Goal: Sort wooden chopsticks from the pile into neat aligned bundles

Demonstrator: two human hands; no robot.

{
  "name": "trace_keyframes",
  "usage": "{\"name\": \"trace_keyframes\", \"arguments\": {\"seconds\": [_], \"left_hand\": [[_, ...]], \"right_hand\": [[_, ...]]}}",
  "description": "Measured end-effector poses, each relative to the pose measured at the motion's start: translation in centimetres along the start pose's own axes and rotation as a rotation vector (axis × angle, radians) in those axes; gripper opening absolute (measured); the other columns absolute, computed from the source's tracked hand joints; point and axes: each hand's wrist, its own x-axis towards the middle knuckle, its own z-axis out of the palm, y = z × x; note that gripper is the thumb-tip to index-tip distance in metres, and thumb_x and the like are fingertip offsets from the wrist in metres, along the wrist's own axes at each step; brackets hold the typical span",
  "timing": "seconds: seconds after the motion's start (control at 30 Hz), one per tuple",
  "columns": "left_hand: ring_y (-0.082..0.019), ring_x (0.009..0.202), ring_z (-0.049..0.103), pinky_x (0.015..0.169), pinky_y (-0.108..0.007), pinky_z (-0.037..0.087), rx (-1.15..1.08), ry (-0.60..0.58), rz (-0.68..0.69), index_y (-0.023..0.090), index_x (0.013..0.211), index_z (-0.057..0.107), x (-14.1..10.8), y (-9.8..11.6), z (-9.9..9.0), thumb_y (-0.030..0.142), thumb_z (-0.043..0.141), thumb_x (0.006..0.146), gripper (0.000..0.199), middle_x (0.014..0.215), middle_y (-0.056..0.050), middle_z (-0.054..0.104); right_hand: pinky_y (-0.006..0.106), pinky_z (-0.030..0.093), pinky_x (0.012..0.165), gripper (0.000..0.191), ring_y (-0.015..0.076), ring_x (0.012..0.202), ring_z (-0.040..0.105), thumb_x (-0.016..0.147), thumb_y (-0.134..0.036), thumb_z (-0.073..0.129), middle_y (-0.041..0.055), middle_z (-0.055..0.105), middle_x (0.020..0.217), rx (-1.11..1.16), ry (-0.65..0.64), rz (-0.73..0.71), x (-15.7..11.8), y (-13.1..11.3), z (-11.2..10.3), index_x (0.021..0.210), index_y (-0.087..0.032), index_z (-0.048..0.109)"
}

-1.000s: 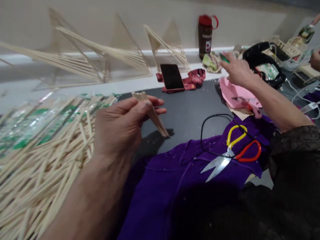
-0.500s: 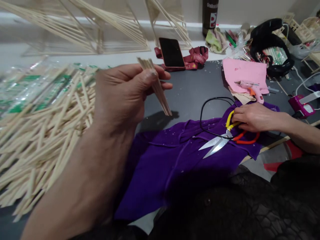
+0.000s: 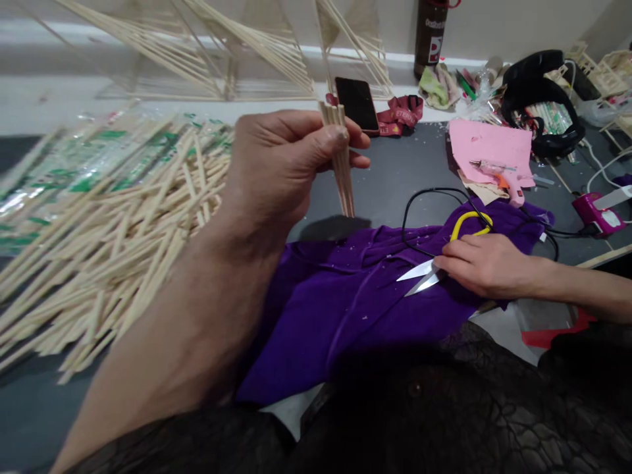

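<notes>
My left hand [image 3: 291, 155] is closed, pinching a small bundle of wooden chopsticks [image 3: 344, 179] between thumb and fingers, raised above the grey table. Below them a purple cloth [image 3: 316, 316] is spread along the table's near side. On that cloth lie scissors [image 3: 424, 278] with yellow and red handles, their blades parted and pointing left. My right hand [image 3: 486, 266] closes over them near the pivot, hiding the red handle. Left of my left forearm is a large loose pile of chopsticks [image 3: 128, 250].
Clear packets with green print [image 3: 93, 158] lie behind the pile. A phone [image 3: 356, 104] rests on a red lanyard [image 3: 402, 115]. A pink glue gun [image 3: 513, 187] sits by a pink sheet [image 3: 486, 145]. Stick frames [image 3: 257, 49], a dark bottle [image 3: 430, 39] and black headphones [image 3: 573, 131] stand behind.
My right hand has shifted from the yellow handle down to the scissors' pivot and red handle. My left hand still holds the chopsticks, now more upright. The view has shifted slightly.
</notes>
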Motion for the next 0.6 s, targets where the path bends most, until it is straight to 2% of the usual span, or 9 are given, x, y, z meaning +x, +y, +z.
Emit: {"name": "trace_keyframes", "arguments": {"seconds": [0.17,0.27,0.33,0.4,0.53,0.6], "left_hand": [[-0.013,0.062,0.068,0.066,-0.028,0.060,-0.010,0.036,-0.122,0.015,0.073,0.074,0.4,0.1,-0.2,0.013,0.067,0.078,0.009,0.073,-0.003,0.073],[-0.013,0.064,0.069,0.071,-0.030,0.059,0.032,0.084,-0.205,0.015,0.075,0.073,0.7,-0.1,-0.7,0.020,0.068,0.078,0.008,0.076,-0.003,0.073],[-0.014,0.066,0.070,0.074,-0.031,0.059,0.051,0.087,-0.226,0.015,0.076,0.073,0.8,-0.3,-1.1,0.025,0.070,0.077,0.011,0.079,-0.004,0.074],[-0.015,0.067,0.071,0.075,-0.032,0.058,0.045,0.074,-0.227,0.015,0.076,0.073,0.9,-0.4,-1.4,0.029,0.072,0.075,0.014,0.080,-0.005,0.075],[-0.016,0.069,0.071,0.076,-0.033,0.058,0.035,0.053,-0.234,0.015,0.075,0.073,0.9,-0.5,-1.5,0.035,0.075,0.071,0.021,0.082,-0.006,0.075],[-0.016,0.069,0.071,0.076,-0.033,0.058,0.044,0.054,-0.244,0.015,0.075,0.073,0.9,-0.5,-1.5,0.037,0.076,0.069,0.022,0.083,-0.006,0.075]], "right_hand": [[0.032,0.035,0.060,0.022,0.0183,0.075,0.053,0.093,-0.018,0.049,0.0095,0.067,0.093,-0.145,0.027,0.000,1.5,-1.0,1.6,0.103,-0.013,0.068],[0.033,0.038,0.064,0.021,0.0193,0.084,0.057,0.093,-0.018,0.052,0.0102,0.069,0.109,-0.212,0.173,-0.059,1.4,-0.7,2.1,0.103,-0.012,0.069],[0.034,0.041,0.070,0.019,0.0198,0.091,0.058,0.092,-0.017,0.054,0.0093,0.069,0.114,-0.207,0.278,-0.079,1.3,-0.4,1.8,0.103,-0.012,0.069],[0.034,0.043,0.073,0.018,0.0195,0.093,0.059,0.090,-0.015,0.057,0.0092,0.071,0.110,-0.177,0.363,-0.027,1.0,0.0,0.6,0.104,-0.012,0.069],[0.035,0.048,0.077,0.022,0.0196,0.092,0.063,0.087,-0.016,0.059,0.0099,0.072,0.104,-0.052,0.532,0.135,-1.1,1.7,-3.2,0.107,-0.016,0.068],[0.036,0.049,0.076,0.024,0.0198,0.090,0.064,0.090,-0.023,0.057,0.0086,0.071,0.103,0.102,0.549,0.248,-2.9,3.1,-5.0,0.110,-0.019,0.068]]}}
